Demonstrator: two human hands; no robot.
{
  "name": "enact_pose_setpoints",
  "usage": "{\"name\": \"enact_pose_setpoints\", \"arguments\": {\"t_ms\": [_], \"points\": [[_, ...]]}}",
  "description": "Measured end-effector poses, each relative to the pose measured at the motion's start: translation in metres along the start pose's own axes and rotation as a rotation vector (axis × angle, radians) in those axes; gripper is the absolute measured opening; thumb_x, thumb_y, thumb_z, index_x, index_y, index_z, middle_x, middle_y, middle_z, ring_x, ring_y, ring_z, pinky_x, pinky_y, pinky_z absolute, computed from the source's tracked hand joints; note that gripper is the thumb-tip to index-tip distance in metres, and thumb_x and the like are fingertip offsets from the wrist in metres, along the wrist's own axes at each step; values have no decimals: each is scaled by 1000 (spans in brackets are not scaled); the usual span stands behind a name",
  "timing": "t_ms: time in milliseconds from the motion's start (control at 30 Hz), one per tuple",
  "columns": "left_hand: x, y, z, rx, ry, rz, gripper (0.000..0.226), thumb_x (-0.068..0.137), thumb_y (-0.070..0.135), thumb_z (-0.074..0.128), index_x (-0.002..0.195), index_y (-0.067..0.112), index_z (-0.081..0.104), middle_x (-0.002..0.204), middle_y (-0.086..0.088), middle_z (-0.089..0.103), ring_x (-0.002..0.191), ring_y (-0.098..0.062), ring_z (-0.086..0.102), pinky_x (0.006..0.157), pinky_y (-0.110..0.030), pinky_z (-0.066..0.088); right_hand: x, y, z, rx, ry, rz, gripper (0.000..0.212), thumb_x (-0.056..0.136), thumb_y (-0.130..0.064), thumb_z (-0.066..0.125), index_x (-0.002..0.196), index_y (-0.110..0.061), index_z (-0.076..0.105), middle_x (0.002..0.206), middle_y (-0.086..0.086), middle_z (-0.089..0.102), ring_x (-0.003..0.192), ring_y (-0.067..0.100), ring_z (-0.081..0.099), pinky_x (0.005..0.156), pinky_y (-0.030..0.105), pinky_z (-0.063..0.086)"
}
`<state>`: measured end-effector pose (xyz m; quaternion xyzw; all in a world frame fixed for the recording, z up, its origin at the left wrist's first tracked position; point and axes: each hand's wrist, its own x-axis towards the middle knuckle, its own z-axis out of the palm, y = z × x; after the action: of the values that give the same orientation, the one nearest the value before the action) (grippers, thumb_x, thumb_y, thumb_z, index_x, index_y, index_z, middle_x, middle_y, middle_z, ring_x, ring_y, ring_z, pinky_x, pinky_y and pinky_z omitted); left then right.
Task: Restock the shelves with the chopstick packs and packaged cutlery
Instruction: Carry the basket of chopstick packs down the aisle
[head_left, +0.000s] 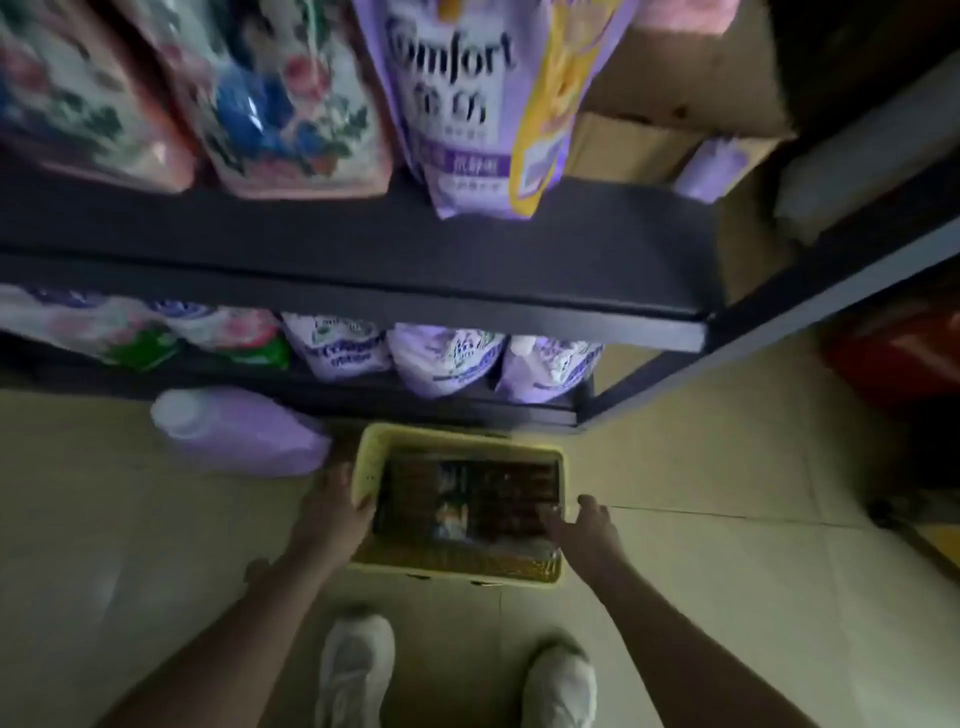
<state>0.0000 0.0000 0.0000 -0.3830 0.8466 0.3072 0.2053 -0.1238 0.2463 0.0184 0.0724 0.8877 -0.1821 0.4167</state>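
A yellow plastic basket (462, 569) sits on the tiled floor just in front of the black shelf unit (363, 244). Dark packs (467, 499) fill it; the picture is too blurred to tell chopsticks from cutlery. My left hand (337, 512) grips the basket's left rim, thumb over the edge. My right hand (582, 522) reaches over the basket's right rim with its fingers spread on the packs; whether it holds one is unclear.
Purple and floral softener bags (457, 104) stand on the upper shelf, smaller purple bags (447, 358) on the lower one. A purple bottle (239, 431) lies on the floor left of the basket. Cardboard boxes (685, 93) fill the right end. My white shoes (358, 670) stand behind the basket.
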Motion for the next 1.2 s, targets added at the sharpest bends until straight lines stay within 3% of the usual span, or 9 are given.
{"name": "enact_pose_setpoints", "arguments": {"t_ms": [67,167,333,500,633,733,867,1067,1200], "points": [[15,-10,15,-71,-10,-128,62,89,25,55,138,1,25,142,-21,34,127,-38,38,100,-43,35,22,3,19,64,4,46,64,89,-43,53,136,-5,35,132,17,46,120,33,48,94,41,44],[35,-19,34,-203,-46,-137,59,88,29,56,136,6,30,140,-18,39,125,-36,41,99,-44,38,55,11,39,263,-11,68,56,84,-37,63,128,-6,43,115,13,59,102,28,59,81,37,52],[39,-27,40,-341,6,-134,39,85,21,63,118,6,51,107,-6,58,95,-23,56,74,-33,42,65,14,32,300,-8,116,46,75,-39,73,102,-2,63,89,10,67,77,24,63,66,32,50],[-5,-31,18,-235,12,-157,23,83,25,64,87,9,47,77,-4,55,74,-23,54,51,-28,32,31,12,1,112,-38,15,49,71,-46,73,94,-4,66,89,13,69,80,26,64,69,36,52],[-70,-20,-20,-282,71,-179,21,84,21,62,84,10,44,67,1,49,59,-12,48,45,-24,30,-24,-6,-41,100,-62,-28,60,71,-56,66,97,-2,62,90,12,70,83,26,66,71,39,57],[-129,-10,-66,-317,94,-230,18,83,21,63,87,10,50,79,-9,57,64,-19,54,46,-24,34,-83,-34,-82,61,-40,-80,64,79,-60,57,102,-1,56,94,12,65,89,29,62,72,38,49],[-230,9,-144,-405,205,-284,15,85,20,61,92,9,52,73,-9,57,61,-21,53,50,-30,36,-174,-80,-135,-26,-106,-196,68,73,-64,60,100,-2,55,92,11,65,89,30,63,80,42,50],[-364,7,-249,-479,415,-495,23,86,23,58,76,7,45,62,-8,48,54,-21,45,49,-30,33,-309,-182,-177,-69,-202,-400,62,50,-71,63,72,-12,59,59,6,58,61,26,59,62,43,52],[-427,-21,-297,-600,608,-594,18,87,16,54,78,2,47,64,-11,49,59,-25,46,49,-30,33,-394,-264,-162,-156,-302,-562,48,71,-58,66,66,-10,58,60,8,57,58,20,57,56,26,43]]}}
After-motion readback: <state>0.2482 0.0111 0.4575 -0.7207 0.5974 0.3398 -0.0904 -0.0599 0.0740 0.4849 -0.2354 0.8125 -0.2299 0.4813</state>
